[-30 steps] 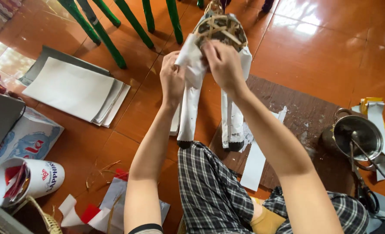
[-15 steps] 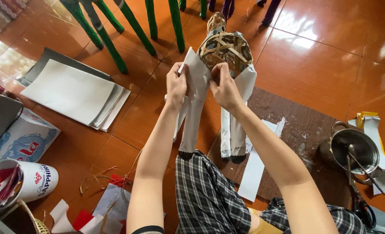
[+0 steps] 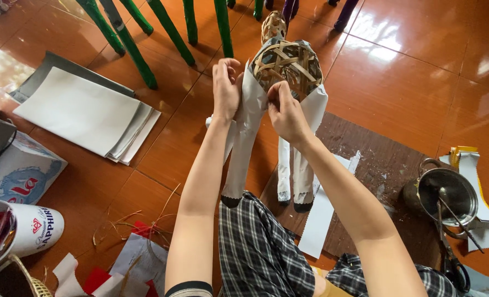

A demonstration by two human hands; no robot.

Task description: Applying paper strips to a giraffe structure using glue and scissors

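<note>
A woven bamboo animal frame (image 3: 285, 61) stands in front of me, its legs wrapped in white paper (image 3: 243, 159). My left hand (image 3: 226, 88) pinches the white paper against the frame's left side. My right hand (image 3: 285, 113) presses paper onto the frame's lower front, fingers closed on the sheet. The frame's body is bare weave on top, and two more papered legs (image 3: 293, 176) hang down on the right. My knees in checked cloth (image 3: 258, 247) lie under the figure.
A stack of white sheets (image 3: 85, 113) lies to the left on the red tile floor. Green wrapped legs (image 3: 140, 38) stand behind. A metal pot with a brush (image 3: 445, 195) and scissors (image 3: 451, 258) sit right on a brown board (image 3: 376, 159). A white can (image 3: 21, 231) and paper scraps lie lower left.
The view has shifted, so the figure appears lower and nearer. Both hands slid slightly down its front while staying on the white paper.
</note>
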